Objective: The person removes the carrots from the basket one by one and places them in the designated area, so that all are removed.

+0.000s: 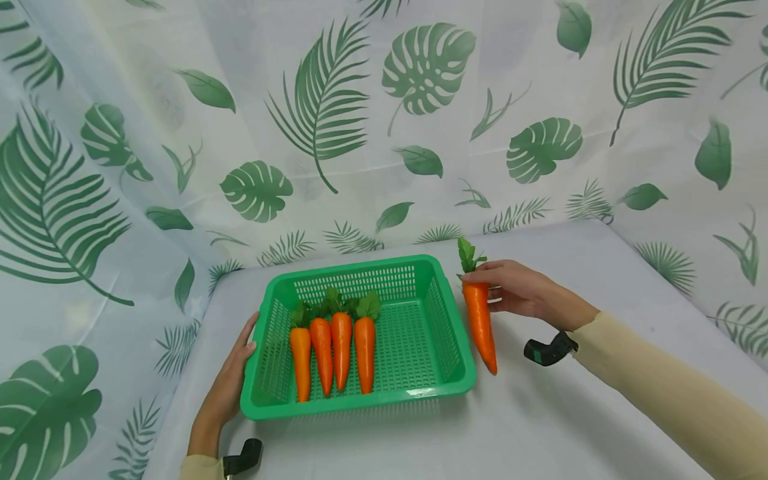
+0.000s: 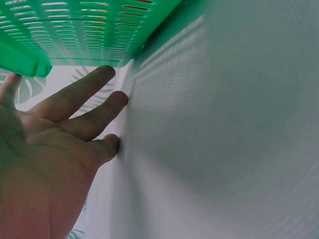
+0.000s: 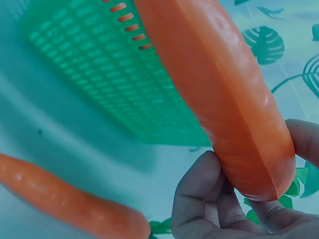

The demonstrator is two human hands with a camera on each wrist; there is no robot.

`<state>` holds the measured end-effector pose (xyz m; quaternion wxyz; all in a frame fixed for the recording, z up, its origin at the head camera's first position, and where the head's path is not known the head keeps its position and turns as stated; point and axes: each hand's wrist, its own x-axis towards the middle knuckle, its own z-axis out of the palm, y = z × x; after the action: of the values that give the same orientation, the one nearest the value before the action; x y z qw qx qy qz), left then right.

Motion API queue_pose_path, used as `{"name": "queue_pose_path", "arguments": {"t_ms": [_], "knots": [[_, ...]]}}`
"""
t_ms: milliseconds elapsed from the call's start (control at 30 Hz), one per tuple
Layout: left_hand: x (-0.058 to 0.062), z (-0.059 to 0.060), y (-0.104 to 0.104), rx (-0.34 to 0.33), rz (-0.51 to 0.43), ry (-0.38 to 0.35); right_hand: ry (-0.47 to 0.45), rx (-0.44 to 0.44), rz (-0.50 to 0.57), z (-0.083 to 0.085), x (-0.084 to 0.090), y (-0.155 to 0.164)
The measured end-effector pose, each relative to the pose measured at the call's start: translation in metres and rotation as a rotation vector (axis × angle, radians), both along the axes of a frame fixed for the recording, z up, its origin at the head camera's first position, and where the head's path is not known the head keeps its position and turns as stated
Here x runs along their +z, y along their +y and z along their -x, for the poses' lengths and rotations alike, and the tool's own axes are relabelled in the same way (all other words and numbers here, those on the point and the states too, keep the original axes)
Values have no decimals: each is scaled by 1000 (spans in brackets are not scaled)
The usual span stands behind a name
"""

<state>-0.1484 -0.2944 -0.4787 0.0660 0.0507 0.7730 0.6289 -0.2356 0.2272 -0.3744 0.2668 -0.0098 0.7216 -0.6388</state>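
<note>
Right hand [image 1: 513, 287] pinches the carrot [image 1: 481, 323] by its crown, just beside the green basket [image 1: 420, 393] toward the table's [image 1: 540, 250] right edge; a firm, light hold is advised, the left hand [image 1: 231, 377], fingers apart, bracing the basket's left side.

I can't see the held carrot [image 3: 219, 99] whole in the right wrist view, nor the basket [image 2: 89, 35] in the left; the head view crops the left sleeve [image 1: 201, 468] nearside.
</note>
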Motion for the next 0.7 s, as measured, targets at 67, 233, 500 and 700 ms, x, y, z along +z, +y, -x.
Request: {"name": "queue_pose_path", "arguments": {"t_ms": [67,233,500,700], "knots": [[1,1,1,-1,1,7,-8,-10,8,0,-1,5],[2,1,1,1,1,-1,-32,-31,17,0,-6,16],[-2,0,1,6,12,-3,-43,-60,23,-1,-16,34],[0,1,3,5,15,11,-34,-65,5,0,-20,44]]}}
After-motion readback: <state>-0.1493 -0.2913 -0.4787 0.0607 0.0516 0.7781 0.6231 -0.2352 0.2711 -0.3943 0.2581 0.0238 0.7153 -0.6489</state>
